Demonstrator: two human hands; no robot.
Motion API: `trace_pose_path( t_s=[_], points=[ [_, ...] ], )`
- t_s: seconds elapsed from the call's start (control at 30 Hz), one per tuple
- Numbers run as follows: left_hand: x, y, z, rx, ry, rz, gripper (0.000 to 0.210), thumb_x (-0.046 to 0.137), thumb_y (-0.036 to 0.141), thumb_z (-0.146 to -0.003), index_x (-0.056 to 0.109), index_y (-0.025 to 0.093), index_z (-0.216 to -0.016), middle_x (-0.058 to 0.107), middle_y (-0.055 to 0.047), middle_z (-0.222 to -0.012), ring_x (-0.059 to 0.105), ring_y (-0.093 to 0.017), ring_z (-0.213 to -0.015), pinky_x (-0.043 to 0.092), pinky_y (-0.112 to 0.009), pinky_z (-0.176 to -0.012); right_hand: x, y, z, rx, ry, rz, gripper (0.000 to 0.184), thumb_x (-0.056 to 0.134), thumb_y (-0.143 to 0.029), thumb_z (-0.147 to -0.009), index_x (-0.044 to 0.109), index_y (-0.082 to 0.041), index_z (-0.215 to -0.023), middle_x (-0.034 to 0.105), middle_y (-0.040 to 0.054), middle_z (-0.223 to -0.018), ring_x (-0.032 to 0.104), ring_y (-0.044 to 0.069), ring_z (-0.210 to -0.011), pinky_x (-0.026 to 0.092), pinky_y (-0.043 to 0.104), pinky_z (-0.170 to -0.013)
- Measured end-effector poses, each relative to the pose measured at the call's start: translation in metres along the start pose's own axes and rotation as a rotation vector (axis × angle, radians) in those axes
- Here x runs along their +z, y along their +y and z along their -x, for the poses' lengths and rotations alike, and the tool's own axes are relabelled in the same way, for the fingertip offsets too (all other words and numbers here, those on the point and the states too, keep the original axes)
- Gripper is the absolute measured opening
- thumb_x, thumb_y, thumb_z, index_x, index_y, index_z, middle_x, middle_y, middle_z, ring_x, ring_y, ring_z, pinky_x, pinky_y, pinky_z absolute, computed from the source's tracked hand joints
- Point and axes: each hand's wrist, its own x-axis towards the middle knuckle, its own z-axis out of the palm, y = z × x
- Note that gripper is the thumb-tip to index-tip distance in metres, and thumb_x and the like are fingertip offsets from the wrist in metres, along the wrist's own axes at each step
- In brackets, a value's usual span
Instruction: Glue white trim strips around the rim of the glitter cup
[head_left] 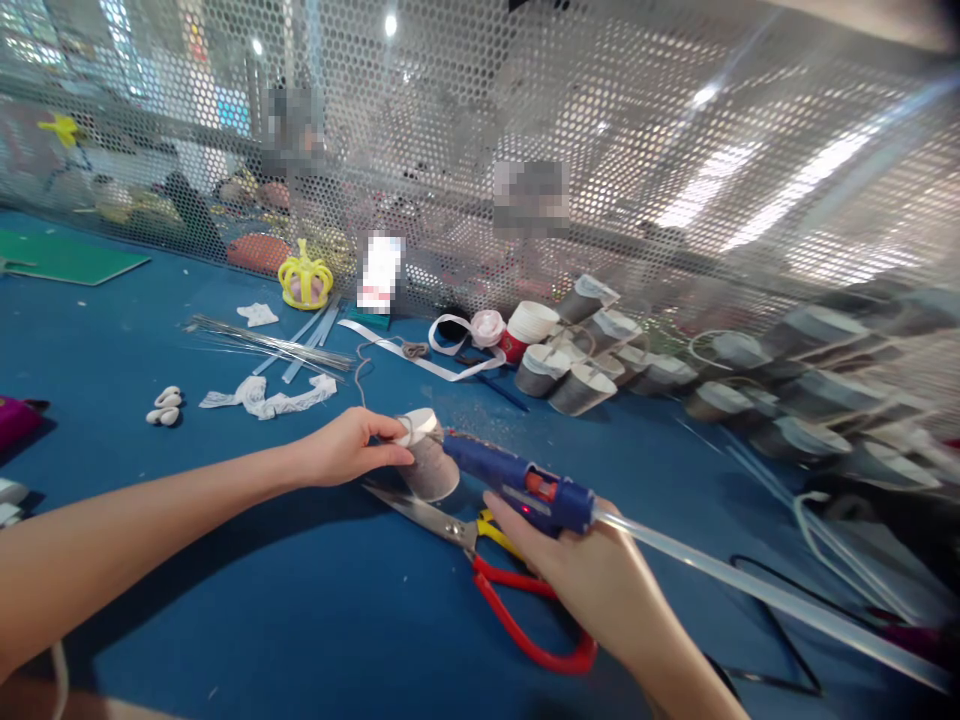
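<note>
Blue tabletop (300, 620) fills the near ground; a perforated metal screen (420, 60) stands along its far edge. Far right, we log a cluster of grey cups (581, 388) with white rims, some tipped, the rightmost blurred.

Centre: blue hot-glue gun (510, 475), a long clear glue stick (750, 580) trailing from its back toward near right. We judge that the stick, if bumped, could swing the nozzle off line.

Red-and-yellow-handled scissors (504, 615) lie below the gun, blades pointing left, just on the near side of the work. A careless drop of the wrist could knock them into it.

Right hand (600, 570): fingers wrapped around the gun's grip, one stretched along its underside; we cannot see the trigger. Left hand (349, 445): thumb and forefinger pinched nearly together on the work's white upper end, other fingers mostly hidden.

The work itself, a small grey-sided cup (433, 470), sits mid-table between the hands, leaning slightly. Nozzle tip is at its right side; we cannot tell whether they touch. Our main worry: fingertips close to a likely hot nozzle, so a slip or a runny bead could burn.

Thin grey cord (362, 370) runs from behind the left hand to the far side; a tug there might shift the pinch.
</note>
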Motion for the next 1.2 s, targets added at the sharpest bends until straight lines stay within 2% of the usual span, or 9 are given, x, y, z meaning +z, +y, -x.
trace_pose_path(
  t_s=[0.1, 0.3, 0.6, 0.83, 0.97, 1.2],
  points=[
    [-0.001, 0.004, 0.0, -0.013, -0.008, -0.005, 0.025, 0.047, 0.032, -0.073, 0.048, 0.011, -0.058, 0.035, 0.004, -0.057, 0.031, -0.007, -0.057, 0.028, -0.018, -0.054, -0.003, -0.002, -0.002, 0.004, 0.03, 0.011, 0.021, 0.05, -0.032, -0.067, 0.054, -0.019, -0.051, 0.049, -0.001, -0.042, 0.046, 0.013, -0.041, 0.037, 0.023, -0.038],
    [-0.002, 0.002, 0.0, -0.003, -0.01, -0.009, 0.025, 0.047, 0.032, -0.073, 0.049, 0.011, -0.059, 0.035, 0.004, -0.058, 0.031, -0.007, -0.057, 0.028, -0.019, -0.055, -0.004, -0.002, -0.002, 0.0, -0.015, -0.02, 0.022, 0.049, -0.033, -0.069, 0.055, -0.019, -0.052, 0.048, -0.0014, -0.042, 0.045, 0.012, -0.039, 0.035, 0.023, -0.036],
    [0.0, 0.002, 0.0, -0.022, 0.001, 0.029, 0.024, 0.049, 0.032, -0.072, 0.05, 0.012, -0.058, 0.037, 0.004, -0.058, 0.033, -0.008, -0.058, 0.029, -0.018, -0.055, 0.002, 0.001, 0.003, 0.008, -0.006, -0.02, 0.016, 0.054, -0.032, -0.066, 0.057, -0.018, -0.059, 0.058, -0.0011, -0.051, 0.052, 0.013, -0.046, 0.042, 0.023, -0.044],
    [0.0, 0.005, -0.001, -0.038, -0.007, 0.02, 0.023, 0.049, 0.03, -0.072, 0.053, 0.011, -0.06, 0.037, 0.004, -0.056, 0.032, -0.007, -0.056, 0.027, -0.017, -0.053, 0.009, 0.001, 0.008, -0.019, -0.006, -0.008, 0.014, 0.055, -0.029, -0.065, 0.054, -0.019, -0.055, 0.057, -0.0017, -0.051, 0.053, 0.013, -0.048, 0.043, 0.022, -0.046],
    [-0.001, 0.001, -0.001, -0.006, -0.001, -0.004, 0.024, 0.049, 0.032, -0.073, 0.052, 0.011, -0.061, 0.039, 0.004, -0.059, 0.034, -0.008, -0.059, 0.029, -0.018, -0.055, 0.0, -0.001, 0.001, 0.015, -0.032, -0.029, 0.017, 0.05, -0.03, -0.068, 0.056, -0.019, -0.057, 0.056, -0.0009, -0.048, 0.052, 0.013, -0.044, 0.042, 0.023, -0.043],
    [-0.003, -0.004, -0.001, 0.016, -0.028, -0.038, 0.024, 0.048, 0.034, -0.074, 0.053, 0.011, -0.066, 0.046, 0.002, -0.062, 0.04, -0.009, -0.063, 0.034, -0.018, -0.06, -0.014, -0.005, -0.009, 0.027, -0.041, -0.045, 0.014, 0.053, -0.028, -0.064, 0.062, -0.019, -0.06, 0.057, 0.0006, -0.044, 0.055, 0.016, -0.045, 0.043, 0.023, -0.042]
  ],
)
